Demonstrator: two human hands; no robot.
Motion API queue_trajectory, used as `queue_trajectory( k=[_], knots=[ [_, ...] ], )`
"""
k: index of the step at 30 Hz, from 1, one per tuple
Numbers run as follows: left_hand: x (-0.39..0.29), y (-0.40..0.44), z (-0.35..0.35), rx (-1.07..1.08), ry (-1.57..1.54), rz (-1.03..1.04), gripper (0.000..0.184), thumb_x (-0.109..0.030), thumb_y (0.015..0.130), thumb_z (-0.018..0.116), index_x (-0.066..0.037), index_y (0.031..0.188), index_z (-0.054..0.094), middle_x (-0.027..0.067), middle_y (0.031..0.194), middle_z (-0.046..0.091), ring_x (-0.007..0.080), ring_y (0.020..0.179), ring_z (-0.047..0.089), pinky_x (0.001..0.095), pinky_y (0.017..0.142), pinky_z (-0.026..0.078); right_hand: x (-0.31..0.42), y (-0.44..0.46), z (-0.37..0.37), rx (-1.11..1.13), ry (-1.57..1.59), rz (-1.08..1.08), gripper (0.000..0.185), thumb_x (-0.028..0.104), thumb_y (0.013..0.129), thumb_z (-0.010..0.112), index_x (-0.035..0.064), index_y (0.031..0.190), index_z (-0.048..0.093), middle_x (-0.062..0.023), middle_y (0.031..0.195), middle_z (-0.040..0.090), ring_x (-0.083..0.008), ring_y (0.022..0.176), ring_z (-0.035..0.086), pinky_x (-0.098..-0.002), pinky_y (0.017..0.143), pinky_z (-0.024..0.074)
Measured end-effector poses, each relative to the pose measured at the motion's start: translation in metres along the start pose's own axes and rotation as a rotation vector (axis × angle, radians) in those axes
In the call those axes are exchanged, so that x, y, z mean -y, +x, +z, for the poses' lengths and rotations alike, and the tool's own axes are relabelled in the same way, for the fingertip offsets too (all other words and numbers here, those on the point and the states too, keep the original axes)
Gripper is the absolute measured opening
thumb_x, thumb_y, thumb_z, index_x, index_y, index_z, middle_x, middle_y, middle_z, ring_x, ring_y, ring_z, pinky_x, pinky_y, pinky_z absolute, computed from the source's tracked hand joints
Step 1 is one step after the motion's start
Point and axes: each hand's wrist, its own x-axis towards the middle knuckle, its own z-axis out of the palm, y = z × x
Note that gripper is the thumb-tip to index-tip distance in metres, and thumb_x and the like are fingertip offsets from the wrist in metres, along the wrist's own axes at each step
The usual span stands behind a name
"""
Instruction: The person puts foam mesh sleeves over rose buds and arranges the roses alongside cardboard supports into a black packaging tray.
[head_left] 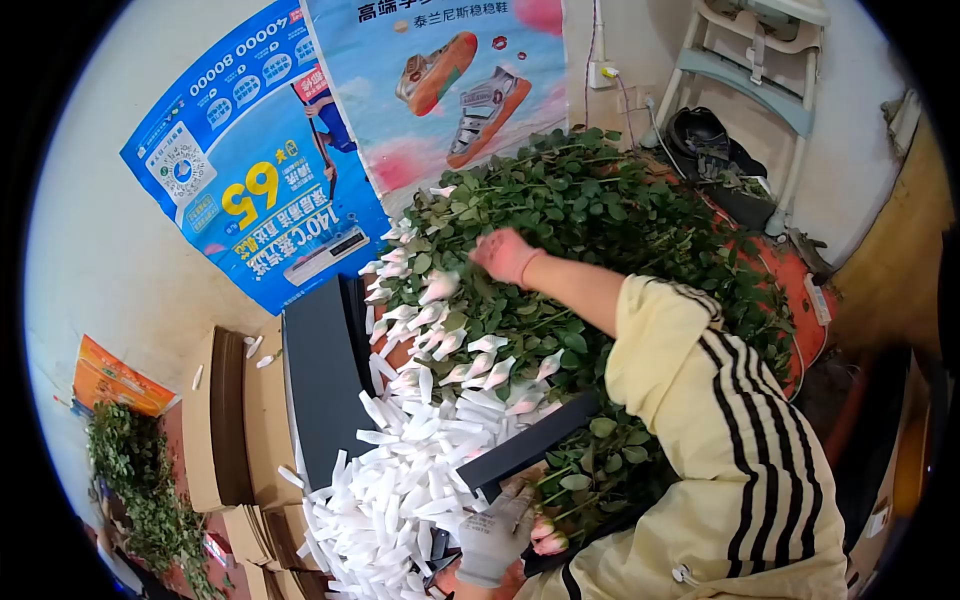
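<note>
My right hand (505, 257), in a pinkish glove, is closed above the leafy rose stems (620, 200). Just left of its fingers is a blurred pale pink rose (438, 287) in a white sleeve; it seems to be in my grip, though the stem is hard to see. My left hand (492, 540), in a white printed glove, is low in the view beside a dark bar (528, 440). Its fingers look stretched toward the bar. Right of that hand are pink roses (548, 535) without sleeves. Loose white sleeves (375, 500) are heaped to its left.
Several sleeved rose heads (430, 330) line the pile's left edge. A dark panel (325, 380) and cardboard (215, 420) stand at the left. Posters (250, 150) cover the wall. A high chair (740, 70) and a power strip (818, 300) are at the right.
</note>
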Motion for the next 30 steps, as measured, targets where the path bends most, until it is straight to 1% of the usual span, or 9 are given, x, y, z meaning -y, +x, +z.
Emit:
queue_trajectory(
  k=[5, 8, 14, 17, 19, 20, 22, 23, 30],
  knots=[
    [-0.009, 0.002, -0.011, 0.1, -0.06, -0.048, 0.03, -0.024, 0.083, 0.057, -0.009, 0.107, 0.065, 0.0122, 0.114, 0.062, 0.0274, 0.09, 0.064, 0.0346, 0.07, 0.052, -0.16, -0.024, -0.116, -0.637, 0.02, 0.55, 0.024, 0.013, 0.078, 0.044, 0.0082, 0.091, 0.064, -0.0155, 0.082, 0.064, -0.0293, 0.081, 0.064, -0.043, 0.069, 0.0501],
    [-0.003, -0.001, -0.004, 0.04, -0.022, -0.004, 0.032, -0.028, 0.084, 0.054, -0.016, 0.111, 0.064, 0.0062, 0.117, 0.061, 0.0242, 0.083, 0.066, 0.0347, 0.068, 0.052, -0.304, -0.09, -0.218, -0.337, -0.432, 0.993, 0.018, 0.016, 0.079, 0.053, 0.0046, 0.08, 0.067, -0.0162, 0.083, 0.067, -0.0273, 0.079, 0.066, -0.0411, 0.061, 0.0522],
    [-0.007, 0.002, -0.008, 0.058, -0.098, 0.03, 0.033, -0.025, 0.083, 0.054, -0.009, 0.111, 0.063, 0.0097, 0.119, 0.059, 0.0273, 0.094, 0.063, 0.0356, 0.076, 0.05, -0.375, -0.193, -0.237, -1.332, 0.541, 1.008, 0.025, 0.023, 0.08, 0.056, 0.004, 0.089, 0.068, -0.0201, 0.094, 0.065, -0.0316, 0.088, 0.065, -0.0386, 0.07, 0.0521],
    [-0.003, 0.0, -0.006, 0.088, -0.131, 0.006, 0.035, -0.026, 0.085, 0.053, -0.009, 0.114, 0.062, 0.0103, 0.12, 0.059, 0.0285, 0.098, 0.061, 0.0371, 0.081, 0.049, -0.414, -0.22, -0.241, -1.29, 0.355, 0.975, 0.029, 0.027, 0.08, 0.057, 0.0038, 0.094, 0.068, -0.022, 0.099, 0.065, -0.0337, 0.093, 0.064, -0.0373, 0.074, 0.0521],
    [-0.001, 0.0, -0.005, 0.077, -0.111, 0.034, 0.036, -0.026, 0.085, 0.053, -0.007, 0.114, 0.061, 0.0122, 0.12, 0.058, 0.0301, 0.1, 0.06, 0.0373, 0.083, 0.049, -0.455, -0.24, -0.249, -0.926, -0.544, 1.147, 0.017, 0.012, 0.084, 0.052, 0.0052, 0.093, 0.064, -0.0106, 0.088, 0.067, -0.0256, 0.079, 0.064, -0.0369, 0.069, 0.0489],
    [-0.003, 0.001, -0.007, 0.073, -0.11, 0.044, 0.036, -0.026, 0.085, 0.053, -0.007, 0.114, 0.061, 0.0122, 0.12, 0.058, 0.0301, 0.1, 0.06, 0.0373, 0.083, 0.049, -0.448, -0.254, -0.29, -0.584, -0.54, 1.194, 0.017, 0.013, 0.083, 0.052, 0.004, 0.092, 0.064, -0.0117, 0.087, 0.067, -0.0279, 0.08, 0.064, -0.0374, 0.069, 0.0487],
    [-0.008, 0.002, -0.011, 0.091, -0.129, 0.054, 0.036, -0.025, 0.085, 0.052, -0.006, 0.114, 0.061, 0.0143, 0.12, 0.058, 0.0312, 0.1, 0.06, 0.0377, 0.084, 0.048, -0.403, -0.244, -0.316, -1.239, 0.053, 1.417, 0.017, 0.014, 0.081, 0.053, 0.0023, 0.09, 0.062, -0.0134, 0.085, 0.066, -0.0316, 0.08, 0.063, -0.0389, 0.068, 0.0484],
    [-0.008, 0.001, -0.01, 0.087, -0.132, 0.057, 0.036, -0.025, 0.085, 0.052, -0.006, 0.114, 0.061, 0.0143, 0.12, 0.058, 0.0312, 0.1, 0.06, 0.0377, 0.084, 0.048, -0.375, -0.239, -0.332, -1.646, 0.273, 1.411, 0.017, 0.014, 0.08, 0.054, 0.0014, 0.089, 0.062, -0.0143, 0.085, 0.066, -0.0335, 0.079, 0.063, -0.0397, 0.068, 0.0483],
    [-0.003, -0.003, -0.001, 0.035, -0.108, 0.056, 0.035, -0.024, 0.083, 0.054, -0.006, 0.113, 0.061, 0.0155, 0.12, 0.058, 0.0317, 0.097, 0.061, 0.0373, 0.082, 0.049, -0.213, -0.174, -0.267, -1.157, -0.32, 0.172, 0.031, 0.004, 0.077, 0.057, 0.0044, 0.107, 0.053, -0.0137, 0.104, 0.057, -0.0298, 0.089, 0.059, -0.0351, 0.077, 0.0508]
  ],
)
